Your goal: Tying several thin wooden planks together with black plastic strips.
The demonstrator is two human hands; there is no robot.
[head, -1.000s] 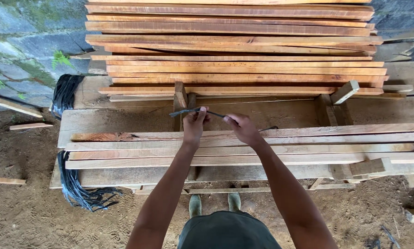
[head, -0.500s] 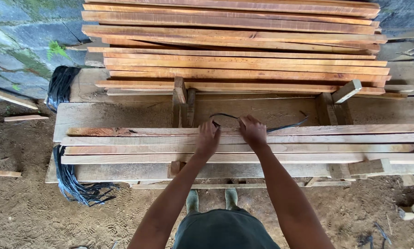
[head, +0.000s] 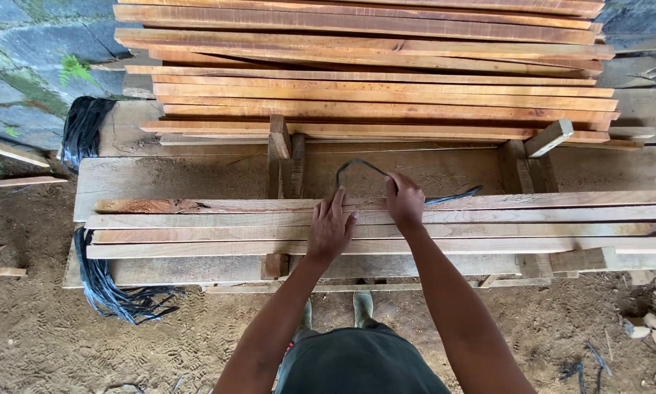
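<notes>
A row of long thin wooden slats (head: 196,226) lies across a low wooden frame in front of me. My left hand (head: 331,230) rests flat on the slats, fingers spread. My right hand (head: 404,201) is closed on a thin black strap (head: 357,166). The strap loops up over the far edge of the slats and trails off to the right (head: 455,195). Behind it a wide bare board (head: 182,179) forms the frame's bed.
A tall stack of long planks (head: 371,80) fills the back. Bundles of black straps hang at the left (head: 83,131) and spill onto the dirt floor (head: 112,295). Upright wooden posts (head: 278,149) and a block (head: 548,138) stand on the frame. Stone wall at far left.
The strap was held straight between both hands; now it forms a loop over the slats. My left hand has let go and lies flat on the slats, my right still holds it.
</notes>
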